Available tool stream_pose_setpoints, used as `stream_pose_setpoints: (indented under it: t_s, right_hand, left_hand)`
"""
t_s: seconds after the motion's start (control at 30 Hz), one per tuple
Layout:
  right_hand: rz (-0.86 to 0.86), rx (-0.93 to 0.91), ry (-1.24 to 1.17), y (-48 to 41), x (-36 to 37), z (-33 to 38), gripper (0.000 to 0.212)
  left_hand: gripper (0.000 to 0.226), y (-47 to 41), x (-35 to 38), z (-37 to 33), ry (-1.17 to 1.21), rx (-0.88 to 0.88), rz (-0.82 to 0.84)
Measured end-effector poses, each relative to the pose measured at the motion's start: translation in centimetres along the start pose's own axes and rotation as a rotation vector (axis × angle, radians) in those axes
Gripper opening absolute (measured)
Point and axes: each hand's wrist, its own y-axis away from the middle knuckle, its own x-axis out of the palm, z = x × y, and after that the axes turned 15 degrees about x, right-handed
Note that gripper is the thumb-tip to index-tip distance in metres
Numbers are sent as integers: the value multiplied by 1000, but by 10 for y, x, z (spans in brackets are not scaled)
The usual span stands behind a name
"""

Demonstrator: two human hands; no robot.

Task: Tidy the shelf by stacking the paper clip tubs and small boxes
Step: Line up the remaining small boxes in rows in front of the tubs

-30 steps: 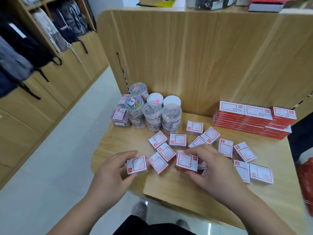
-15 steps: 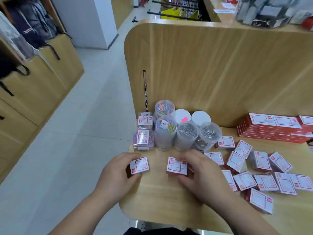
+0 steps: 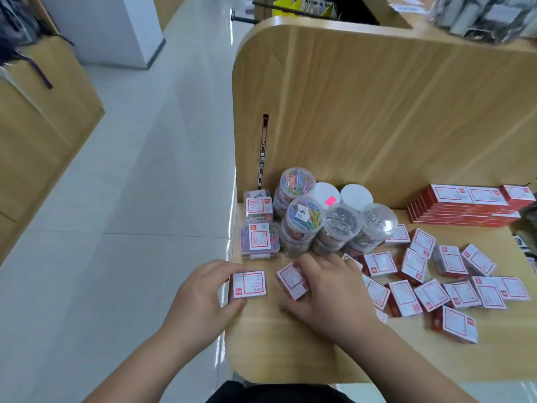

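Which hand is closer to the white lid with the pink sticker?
Right. The right hand, gripping a small box, is just in front of the tubs that stand before the pink-stickered lid. The left hand grips another box farther left, at the shelf's edge.

A pale grey tiled floor (image 3: pixel 130 199) runs glossy and brightly lit down an aisle, catching reflections near a white square pillar (image 3: pixel 116 27). At right, a light wood-grain shelf (image 3: pixel 276 350) with a rounded front corner backs onto a tall upright wooden panel (image 3: pixel 377 112), its top corner also rounded, with a dark slotted metal rail (image 3: pixel 263 152) set near its left edge. Low wooden cabinets (image 3: pixel 43 126) line the aisle's left side, with dark bags with hanging straps (image 3: pixel 17 33) above them. Beyond the panel, a yellow display piece (image 3: pixel 293 5) and blurred wrapped goods (image 3: pixel 488 18) show.
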Motion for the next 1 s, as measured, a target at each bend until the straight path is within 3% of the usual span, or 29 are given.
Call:
stream_pose_setpoints:
  t_s: [0.13,0.3,0.43,0.53,0.67,0.77,1.0]
  right_hand:
    - [134,-94,-18,-1,-10,-3,79]
    - [49,-131,41,-8,-5,-4,54]
    - [-45,11,84,-8,-2,8,64]
    - [-49,9,40,-7,0,5,65]
    - [-79,-106,12,-10,7,-2,51]
    - [-120,-84,-12,-11,11,-1,38]
    - [-129,-61,-67,-11,15,5,33]
  left_hand:
    - [51,-2,-3,6,39,8,31]
    - [51,-6,-7,6,109,5,48]
    - [50,-7,-8,6,98,-25,55]
    - [50,-5,-6,5,67,-76,32]
    - [46,-7,-5,1,1,-124,-7]
    - [46,-12,-4,-4,-10,-132,-37]
    - [43,-25,-1,-14,-3,-236,-108]
